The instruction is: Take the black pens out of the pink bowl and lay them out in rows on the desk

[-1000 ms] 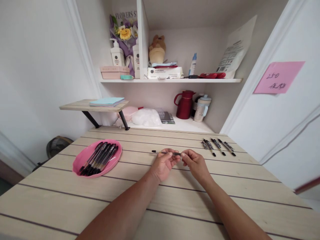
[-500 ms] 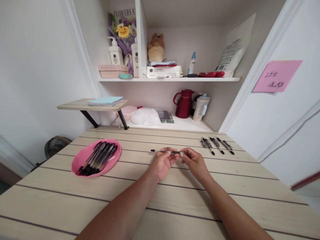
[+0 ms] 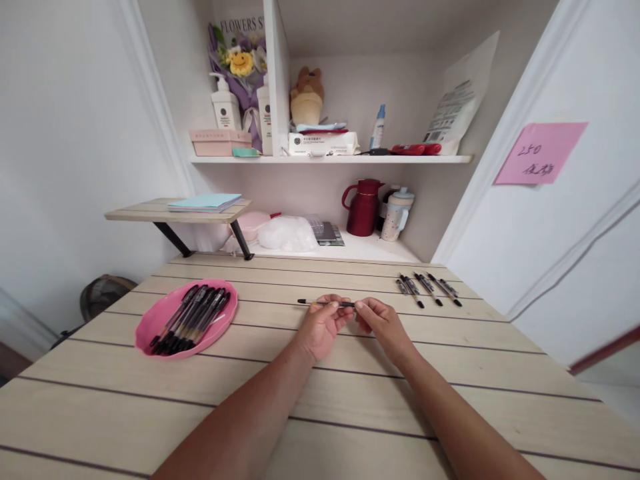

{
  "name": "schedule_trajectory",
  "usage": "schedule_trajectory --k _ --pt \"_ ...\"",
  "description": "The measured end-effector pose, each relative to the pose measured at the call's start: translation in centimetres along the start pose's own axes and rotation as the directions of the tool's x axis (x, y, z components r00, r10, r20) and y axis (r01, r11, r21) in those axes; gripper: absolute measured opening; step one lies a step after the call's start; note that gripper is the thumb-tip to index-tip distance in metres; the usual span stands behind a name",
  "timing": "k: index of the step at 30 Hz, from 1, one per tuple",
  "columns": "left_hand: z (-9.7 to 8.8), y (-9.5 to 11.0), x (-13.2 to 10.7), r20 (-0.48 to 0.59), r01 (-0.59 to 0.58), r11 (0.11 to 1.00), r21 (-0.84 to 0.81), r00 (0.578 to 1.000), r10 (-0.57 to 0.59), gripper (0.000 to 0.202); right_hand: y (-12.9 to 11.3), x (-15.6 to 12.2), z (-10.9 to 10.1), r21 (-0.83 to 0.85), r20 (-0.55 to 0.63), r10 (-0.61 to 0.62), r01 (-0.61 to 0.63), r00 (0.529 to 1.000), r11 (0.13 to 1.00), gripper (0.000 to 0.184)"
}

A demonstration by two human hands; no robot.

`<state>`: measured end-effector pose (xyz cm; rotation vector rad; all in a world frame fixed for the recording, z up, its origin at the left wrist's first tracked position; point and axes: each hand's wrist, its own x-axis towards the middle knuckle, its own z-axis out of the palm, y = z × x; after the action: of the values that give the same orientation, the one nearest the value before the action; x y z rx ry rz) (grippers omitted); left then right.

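Above the middle of the table, a slim pen (image 3: 315, 303) with a black end lies level, pointing left and right. My left hand (image 3: 323, 328), palm partly up, pinches it along its middle. At its right end, the thumb and fingers of my right hand (image 3: 376, 319) close around the tip, which they hide. On the left stands a pink scalloped tray (image 3: 144, 331) with several black capped pens (image 3: 193, 317) in it. Several pen parts (image 3: 429, 288), black and clear, lie in small groups at the table's back right.
A small raised wooden shelf (image 3: 117, 213) carrying blue paper (image 3: 205, 201) stands at the back left. Behind the table are a red jug (image 3: 363, 210), a pale cup (image 3: 397, 217) and a plastic bag (image 3: 287, 235). A pink note (image 3: 541, 155) hangs on the right wall.
My right hand has closed in leftward along the pen, covering the tip that showed before. The left hand keeps its hold. The whole view has shifted slightly.
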<state>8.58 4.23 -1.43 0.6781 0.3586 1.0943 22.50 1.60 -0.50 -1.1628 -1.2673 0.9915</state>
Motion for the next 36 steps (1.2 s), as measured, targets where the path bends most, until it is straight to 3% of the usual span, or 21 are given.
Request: schedule_trajectory --k 4,12,15,17,20,23,25,27,29,31,33,36 --pt "-0.1 -0.1 0.0 -0.022 0.012 1.000 0.017 1.000 -0.012 0.017 0.5 0.4 -0.3 0.015 -0.032 -0.039 0.040 0.999 0.999 0.030" --pt "0.3 0.0 -0.1 -0.010 -0.006 0.998 0.061 1.000 0.007 0.014 0.8 0.5 -0.5 0.040 0.011 -0.002 0.002 1.000 0.999 0.027" --pt "0.3 0.0 -0.3 0.045 0.011 0.999 0.050 0.999 -0.013 0.028 0.4 0.8 -0.9 0.100 0.003 0.003 -0.004 1.000 0.995 0.026" --pt "0.1 0.1 -0.4 0.070 0.067 0.998 0.020 0.995 -0.068 0.039 0.2 1.2 -1.6 0.148 0.002 0.021 -0.021 1.000 0.989 0.027" --pt "-0.4 0.5 -0.3 0.079 0.233 0.972 -0.034 0.970 -0.230 0.030 -0.2 2.0 -2.5 0.143 0.121 0.054 -0.071 0.991 0.987 0.028" --pt "-0.8 1.0 -0.3 0.117 0.442 0.897 0.007 0.891 -0.439 0.034 -0.4 2.9 -3.2 -0.012 0.297 0.101 -0.102 0.949 0.995 0.029" --pt "-0.9 1.0 -0.3 0.102 0.502 0.860 0.089 0.855 -0.509 0.030 -0.3 3.9 -3.9 -0.176 0.281 0.120 -0.072 0.952 0.982 0.031" --pt "-0.8 0.9 -0.3 0.067 0.485 0.861 0.155 0.864 -0.499 0.029 -0.1 5.3 -5.1 -0.451 0.086 0.103 -0.054 0.991 0.891 0.034" --pt "-0.7 0.6 -0.3 0.042 0.432 0.884 0.178 0.894 -0.446 0.029 0.4 6.9 -6.6 -0.761 -0.181 0.016 -0.150 0.983 0.632 0.029" --pt "-0.7 0.3 -0.2 0.025 0.379 0.909 0.176 0.921 -0.389 0.029 1.0 8.3 -8.1 -0.889 -0.297 -0.039 -0.262 0.954 0.375 0.023" --pt "-0.6 0.2 -0.2 0.009 0.343 0.925 0.166 0.937 -0.349 0.029 1.7 9.1 -9.1 -0.906 -0.315 -0.045 -0.287 0.948 0.310 0.019" --pt "-0.6 0.2 -0.1 -0.012 0.315 0.937 0.150 0.948 -0.317 0.028 2.5 9.3 -9.3 -0.896 -0.307 -0.051 -0.271 0.950 0.352 0.015"
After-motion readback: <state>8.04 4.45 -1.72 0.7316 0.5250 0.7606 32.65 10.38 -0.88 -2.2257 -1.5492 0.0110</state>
